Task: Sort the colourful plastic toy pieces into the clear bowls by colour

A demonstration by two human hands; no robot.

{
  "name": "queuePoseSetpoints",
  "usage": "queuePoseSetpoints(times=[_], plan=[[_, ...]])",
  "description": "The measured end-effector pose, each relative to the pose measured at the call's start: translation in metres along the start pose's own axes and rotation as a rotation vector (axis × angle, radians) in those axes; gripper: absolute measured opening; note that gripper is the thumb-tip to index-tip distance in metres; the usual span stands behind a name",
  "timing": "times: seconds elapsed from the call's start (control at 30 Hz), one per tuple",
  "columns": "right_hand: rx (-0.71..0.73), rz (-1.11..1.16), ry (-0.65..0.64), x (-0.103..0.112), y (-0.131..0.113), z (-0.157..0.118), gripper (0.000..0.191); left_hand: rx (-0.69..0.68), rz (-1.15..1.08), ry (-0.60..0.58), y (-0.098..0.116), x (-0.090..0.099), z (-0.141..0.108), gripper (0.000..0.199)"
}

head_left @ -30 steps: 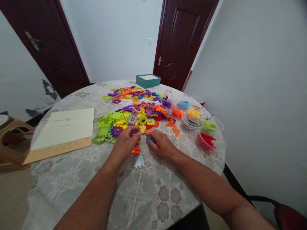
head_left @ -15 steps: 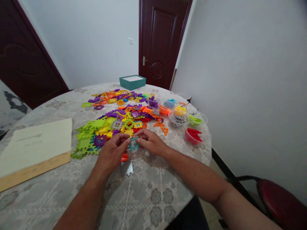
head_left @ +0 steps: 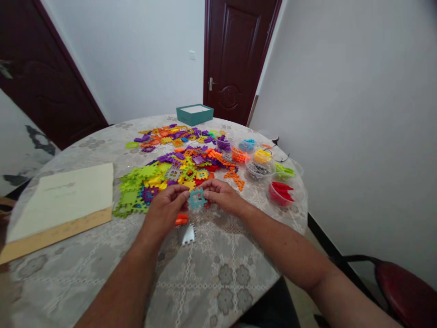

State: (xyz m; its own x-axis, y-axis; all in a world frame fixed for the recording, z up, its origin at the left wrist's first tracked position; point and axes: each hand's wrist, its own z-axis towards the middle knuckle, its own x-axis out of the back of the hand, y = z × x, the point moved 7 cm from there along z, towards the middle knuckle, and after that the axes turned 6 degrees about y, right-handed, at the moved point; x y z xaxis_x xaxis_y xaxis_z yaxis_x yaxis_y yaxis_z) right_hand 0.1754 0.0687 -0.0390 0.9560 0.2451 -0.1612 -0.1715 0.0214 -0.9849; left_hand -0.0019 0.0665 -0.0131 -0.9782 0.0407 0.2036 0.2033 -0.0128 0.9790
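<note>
Between my two hands is a teal window-shaped building piece (head_left: pixel 197 198) with toothed edges, held up just above the tablecloth. My left hand (head_left: pixel 167 205) pinches its left edge between thumb and fingers. On the opposite edge, my right hand (head_left: pixel 221 196) grips it the same way. Orange-red pieces (head_left: pixel 181 219) lie below my left fingertips, beside a pale toothed plate (head_left: pixel 188 234). Behind my hands spreads a heap of coloured interlocking pieces, with lime green plates (head_left: pixel 131 184) at its left and a grey window piece (head_left: pixel 173 173) near its middle.
Clear tubs of sorted pieces stand on the right, among them a red-filled tub (head_left: pixel 282 193) and a grey-filled tub (head_left: pixel 259 169). A teal box (head_left: pixel 194 115) is at the table's far edge. On the left lies a cream board (head_left: pixel 75 196). A red chair (head_left: pixel 406 291) stands at lower right.
The teal piece has turned to show more of its face, with both hands still on it. The whole view has shifted slightly, so the scene sits further right.
</note>
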Motion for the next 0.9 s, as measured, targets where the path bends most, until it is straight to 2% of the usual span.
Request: queuePoseSetpoints(times=[0.3,0.5,0.63,0.8,0.9], plan=[[0.023,-0.051,0.03,0.0,-0.005,-0.002,0.035,0.011,-0.004,-0.025,-0.005,-0.003,0.0,0.037],[0.165,-0.253,0.188,0.021,-0.021,0.0,0.022,-0.026,0.027,0.026,-0.006,0.001,0.004,0.037],[0.208,-0.342,0.27,0.034,-0.027,0.0,0.02,-0.018,0.02,0.029,-0.005,0.002,0.004,0.038],[0.163,-0.299,0.274,0.031,-0.026,0.0,0.019,-0.01,0.04,0.002,-0.003,0.0,0.003,0.039],[0.102,-0.216,0.258,0.025,-0.022,0.0,0.023,-0.006,0.079,-0.076,-0.006,-0.006,0.003,0.04]])
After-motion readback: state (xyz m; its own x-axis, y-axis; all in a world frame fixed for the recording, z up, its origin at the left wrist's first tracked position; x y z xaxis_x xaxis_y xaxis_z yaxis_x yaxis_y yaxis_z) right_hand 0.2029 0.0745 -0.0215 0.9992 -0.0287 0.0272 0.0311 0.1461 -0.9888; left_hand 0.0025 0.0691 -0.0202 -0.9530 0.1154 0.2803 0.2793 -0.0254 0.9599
